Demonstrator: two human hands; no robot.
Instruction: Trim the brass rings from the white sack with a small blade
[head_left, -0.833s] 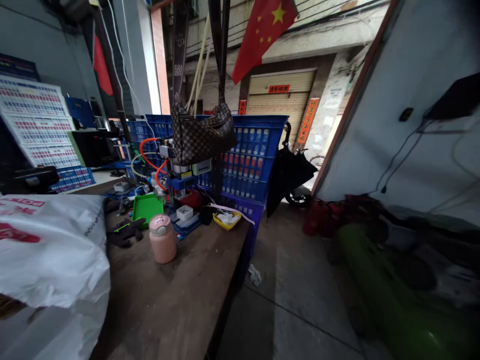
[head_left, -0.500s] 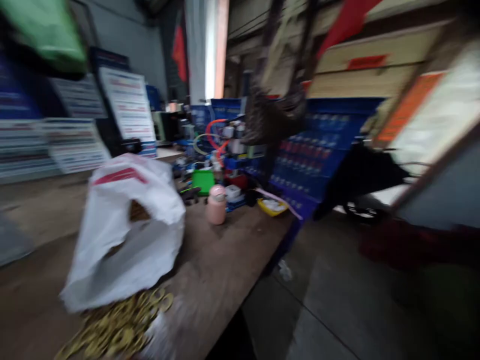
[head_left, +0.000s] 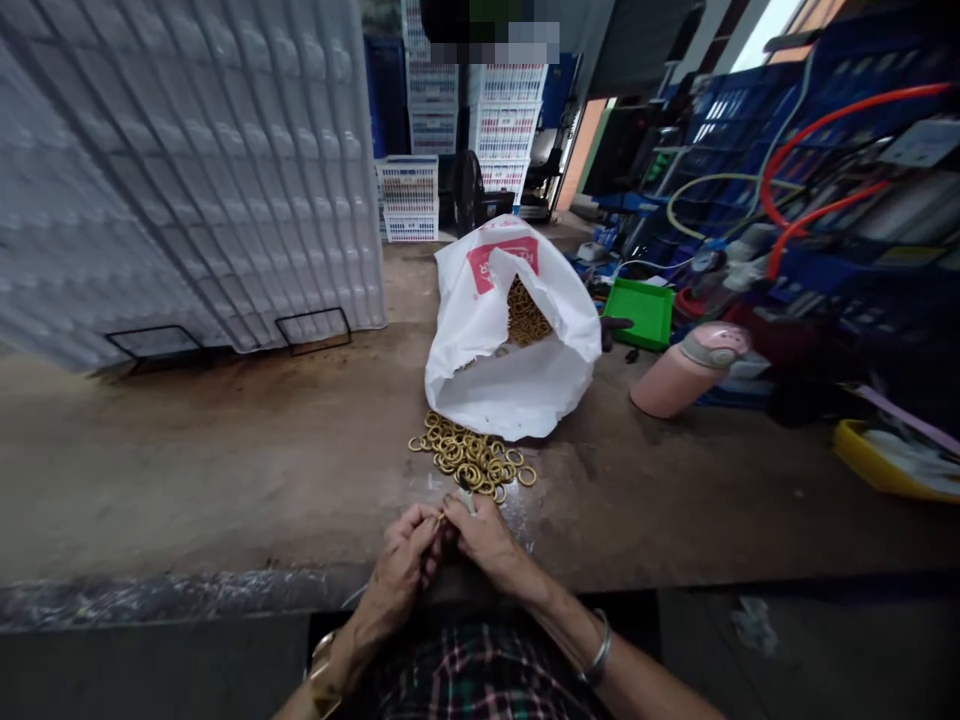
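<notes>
Both hands meet close to the table's front edge, just below a loose pile of brass rings (head_left: 469,455). My left hand (head_left: 405,555) is closed in a pinch, and a tiny brass-coloured piece shows at its fingertips; its shape is mostly hidden. In my right hand (head_left: 487,540), thumb and fingers close around a small pale tool (head_left: 467,500) with a dark tip. Its full form cannot be made out. Behind the pile lies a torn white sack (head_left: 517,390) on its side, its opening showing more rings inside.
A pink bottle (head_left: 679,375) leans in view right of the sack, near a green tray (head_left: 640,313) and a yellow tray (head_left: 885,465). Clear plastic trays (head_left: 247,180) rise at left on black wire stands. White crates (head_left: 409,190) are stacked behind. Hoses (head_left: 780,190) clutter the right.
The view has swung left and down from the right side of the workshop. The sack and ring pile now sit mid-view, and both hands have come into sight.
</notes>
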